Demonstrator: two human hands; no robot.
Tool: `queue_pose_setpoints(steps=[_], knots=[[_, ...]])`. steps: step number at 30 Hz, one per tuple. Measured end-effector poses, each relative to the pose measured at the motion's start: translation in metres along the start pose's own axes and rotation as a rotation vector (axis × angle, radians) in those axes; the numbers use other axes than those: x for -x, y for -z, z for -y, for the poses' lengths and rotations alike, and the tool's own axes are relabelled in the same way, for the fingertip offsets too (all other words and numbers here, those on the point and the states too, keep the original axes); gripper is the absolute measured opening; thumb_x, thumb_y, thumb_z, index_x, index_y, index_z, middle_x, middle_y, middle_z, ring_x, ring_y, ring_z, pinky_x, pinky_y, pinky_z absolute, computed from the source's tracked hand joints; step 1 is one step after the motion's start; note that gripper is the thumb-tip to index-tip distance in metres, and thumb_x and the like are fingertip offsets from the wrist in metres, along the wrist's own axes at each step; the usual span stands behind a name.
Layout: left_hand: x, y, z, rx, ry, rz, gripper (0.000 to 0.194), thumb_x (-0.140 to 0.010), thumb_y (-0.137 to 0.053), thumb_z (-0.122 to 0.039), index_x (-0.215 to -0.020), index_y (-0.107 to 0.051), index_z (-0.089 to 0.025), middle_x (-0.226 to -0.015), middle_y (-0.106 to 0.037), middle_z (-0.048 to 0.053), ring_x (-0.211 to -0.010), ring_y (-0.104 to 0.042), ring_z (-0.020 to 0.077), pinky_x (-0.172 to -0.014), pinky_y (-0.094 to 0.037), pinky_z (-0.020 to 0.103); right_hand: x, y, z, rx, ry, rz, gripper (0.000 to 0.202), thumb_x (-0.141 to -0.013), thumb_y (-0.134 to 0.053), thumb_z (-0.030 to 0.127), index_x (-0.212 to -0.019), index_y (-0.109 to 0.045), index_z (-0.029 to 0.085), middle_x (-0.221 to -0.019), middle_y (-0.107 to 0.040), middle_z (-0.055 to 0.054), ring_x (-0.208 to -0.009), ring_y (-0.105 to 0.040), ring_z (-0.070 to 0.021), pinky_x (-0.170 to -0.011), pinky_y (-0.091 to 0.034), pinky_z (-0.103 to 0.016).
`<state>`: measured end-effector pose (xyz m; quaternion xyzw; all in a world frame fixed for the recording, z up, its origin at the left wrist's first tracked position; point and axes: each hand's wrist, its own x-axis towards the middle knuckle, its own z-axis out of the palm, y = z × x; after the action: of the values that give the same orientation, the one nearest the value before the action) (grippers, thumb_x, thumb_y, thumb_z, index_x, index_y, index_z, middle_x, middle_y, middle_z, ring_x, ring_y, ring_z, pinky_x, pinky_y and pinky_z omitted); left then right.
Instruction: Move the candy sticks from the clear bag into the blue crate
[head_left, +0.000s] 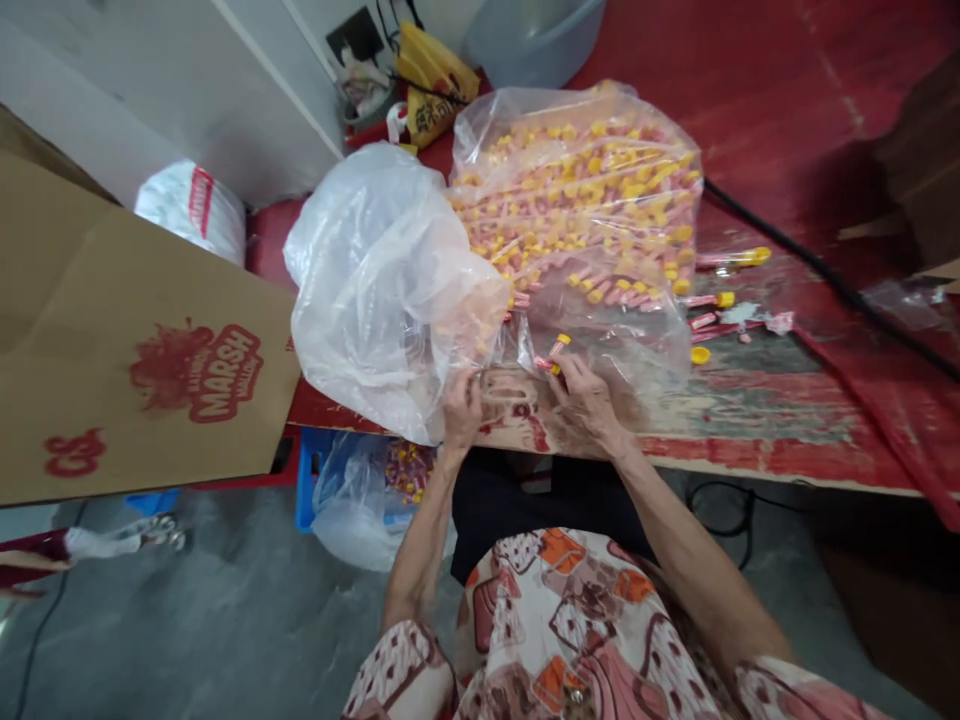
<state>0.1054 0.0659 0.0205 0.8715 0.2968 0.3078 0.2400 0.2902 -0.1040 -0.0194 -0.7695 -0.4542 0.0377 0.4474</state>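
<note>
My left hand (pixel 461 400) is closed at the near edge of a milky plastic bag (pixel 375 270), its fingertips pinching the film. To its right, my right hand (pixel 589 400) pinches small pink-and-white striped tubes with yellow caps (pixel 559 347); at least two show at the fingertips. Just beyond both hands lies a large clear plastic bag (pixel 645 340), its mouth toward me. Inside it is a heap of the same yellow-capped tubes (pixel 585 210). Some of them have slid down near the bag's opening.
Loose capped pieces and wrappers (pixel 705 320) lie right of the clear bag on the worn red table (pixel 750 400). A black cable (pixel 825 280) crosses there. A cardboard box (pixel 142 340) stands at left. Below the edge is a blue crate (pixel 306 480); a pale tub (pixel 536 45) stands behind.
</note>
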Motion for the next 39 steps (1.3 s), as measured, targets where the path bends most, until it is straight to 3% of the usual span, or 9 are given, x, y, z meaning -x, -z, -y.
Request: queue_pose_setpoints(steps=[5, 8, 12, 18, 24, 27, 32, 35, 39], knots=[[-0.075, 0.029, 0.048, 0.022, 0.343, -0.315, 0.02, -0.11, -0.056, -0.031, -0.122, -0.067, -0.02, -0.119, -0.074, 0.012, -0.113, -0.073, 0.0243, -0.103, -0.059, 0.036, 0.0, 0.003, 0.0, 0.021, 0.019, -0.024, 0.027, -0.115, -0.045, 0.034, -0.121, -0.07, 0.026, -0.111, -0.075, -0.012, -0.097, -0.073, -0.0297, -0.081, -0.058, -0.04], [-0.11, 0.027, 0.066, 0.066, 0.442, -0.331, 0.018, -0.106, -0.061, -0.026, -0.123, -0.064, -0.02, -0.121, -0.072, 0.014, -0.12, -0.071, 0.0261, -0.111, -0.055, 0.039, -0.001, 0.005, 0.001, -0.005, 0.009, -0.022, 0.026, -0.115, -0.047, 0.034, -0.121, -0.07, 0.027, -0.115, -0.075, -0.013, -0.101, -0.074, -0.0299, -0.083, -0.06, -0.041], [-0.126, 0.017, 0.072, 0.096, 0.508, -0.248, 0.011, -0.101, -0.063, -0.019, -0.111, -0.061, -0.022, -0.117, -0.072, 0.013, -0.123, -0.07, 0.0282, -0.117, -0.052, 0.043, -0.004, 0.005, 0.0, -0.042, 0.008, -0.039, 0.025, -0.113, -0.048, 0.033, -0.121, -0.071, 0.028, -0.115, -0.075, -0.012, -0.102, -0.075, -0.0306, -0.083, -0.063, -0.044], [-0.109, 0.033, 0.073, 0.281, 0.648, -0.277, 0.015, -0.094, -0.07, -0.025, -0.105, -0.062, -0.022, -0.093, -0.066, 0.003, -0.088, -0.068, 0.0195, -0.084, -0.056, 0.031, 0.005, 0.003, 0.012, -0.026, 0.014, -0.131, 0.031, -0.112, -0.048, 0.033, -0.133, -0.071, 0.03, -0.125, -0.077, -0.013, -0.115, -0.075, -0.0327, -0.096, -0.064, -0.05], [-0.066, 0.058, 0.049, 0.574, 0.645, -0.3, 0.036, -0.089, -0.073, -0.049, -0.111, -0.069, -0.02, -0.081, -0.06, 0.0, -0.066, -0.054, 0.0127, -0.057, -0.039, 0.025, 0.009, -0.007, 0.027, -0.077, -0.016, -0.002, 0.032, -0.114, -0.047, 0.038, -0.118, -0.077, 0.027, -0.114, -0.079, -0.013, -0.099, -0.076, -0.0299, -0.086, -0.062, -0.043], [-0.048, 0.058, 0.025, 0.633, 0.576, -0.184, 0.039, -0.089, -0.073, -0.053, -0.108, -0.074, -0.019, -0.074, -0.056, -0.002, -0.062, -0.049, 0.0114, -0.054, -0.036, 0.023, 0.002, -0.008, 0.033, -0.218, -0.104, -0.023, 0.036, -0.114, -0.052, 0.051, -0.113, -0.078, 0.027, -0.106, -0.08, -0.01, -0.093, -0.076, -0.0284, -0.085, -0.063, -0.043], [-0.034, 0.041, -0.01, 0.521, 0.394, 0.183, 0.038, -0.098, -0.069, -0.057, -0.104, -0.08, -0.021, -0.073, -0.061, -0.002, -0.064, -0.053, 0.0126, -0.059, -0.044, 0.024, 0.002, -0.008, 0.051, -0.517, -0.251, 0.054, 0.046, -0.105, -0.064, 0.069, -0.116, -0.076, 0.026, -0.099, -0.079, -0.006, -0.08, -0.074, -0.0228, -0.072, -0.062, -0.036], [-0.032, 0.027, -0.024, 0.477, 0.273, 0.359, 0.039, -0.102, -0.068, -0.059, -0.101, -0.079, -0.021, -0.08, -0.069, 0.0, -0.069, -0.061, 0.0143, -0.065, -0.052, 0.026, 0.006, -0.009, 0.058, -0.631, -0.296, 0.111, 0.045, -0.103, -0.066, 0.068, -0.114, -0.074, 0.025, -0.094, -0.078, -0.004, -0.076, -0.075, -0.0215, -0.07, -0.062, -0.035], [-0.026, 0.011, -0.036, 0.327, 0.176, 0.415, 0.032, -0.105, -0.07, -0.054, -0.104, -0.074, -0.022, -0.092, -0.075, 0.002, -0.075, -0.068, 0.0157, -0.073, -0.056, 0.027, 0.011, -0.009, 0.054, -0.593, -0.23, 0.138, 0.032, -0.107, -0.063, 0.051, -0.125, -0.072, 0.026, -0.104, -0.079, -0.005, -0.087, -0.078, -0.0225, -0.082, -0.066, -0.038]])
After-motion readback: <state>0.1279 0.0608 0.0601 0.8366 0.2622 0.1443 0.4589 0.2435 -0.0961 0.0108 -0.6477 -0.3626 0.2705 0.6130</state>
